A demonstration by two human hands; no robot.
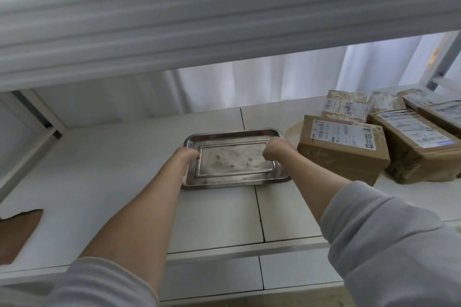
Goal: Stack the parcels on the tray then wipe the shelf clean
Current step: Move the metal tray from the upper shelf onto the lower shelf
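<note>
One white shelf (112, 182) is seen, with taped cardboard parcels (344, 152) grouped at its right and a steel tray (234, 159) lying flat mid-shelf, just beside the nearest. Its short rims are gripped by the curled left hand (188, 154) and right hand (275, 147). The tray is best seated squarely, away from the shelf's front edge, before loading.

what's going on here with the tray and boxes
A person holds an empty metal tray by its short sides, left hand and right hand curled over the rims, as it lies on the white shelf. The cardboard parcels sit in a group to its right, none on the tray yet.
</note>
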